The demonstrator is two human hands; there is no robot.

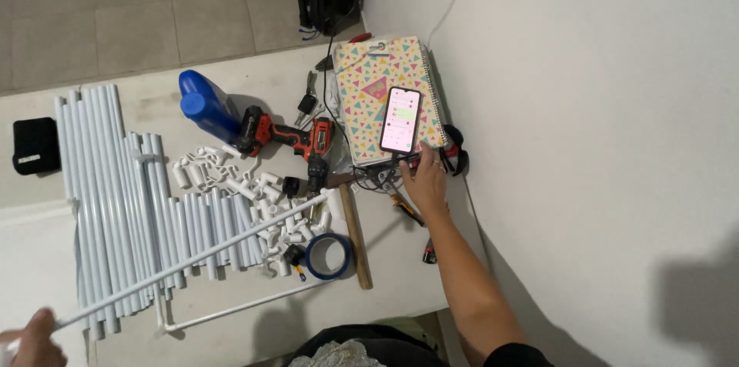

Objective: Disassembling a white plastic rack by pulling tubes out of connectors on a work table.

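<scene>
My right hand (426, 178) reaches to the lower edge of a lit smartphone (402, 120) that lies on a spiral notebook (377, 78) with coloured triangles; the fingers touch the phone. My left hand (32, 340), at the bottom left corner, grips the near end of a long thin white pipe (192, 259), which runs up and right to a white fitting (332, 199) among loose connectors.
A row of white pipes (115, 190) lies on the left, with a pile of white fittings (254, 197). A red cordless drill (289, 140), a blue bottle (206, 105), a blue tape roll (329, 257), a wooden handle (356, 236), a black pouch (35, 145) and a white wall (600, 144) surround them.
</scene>
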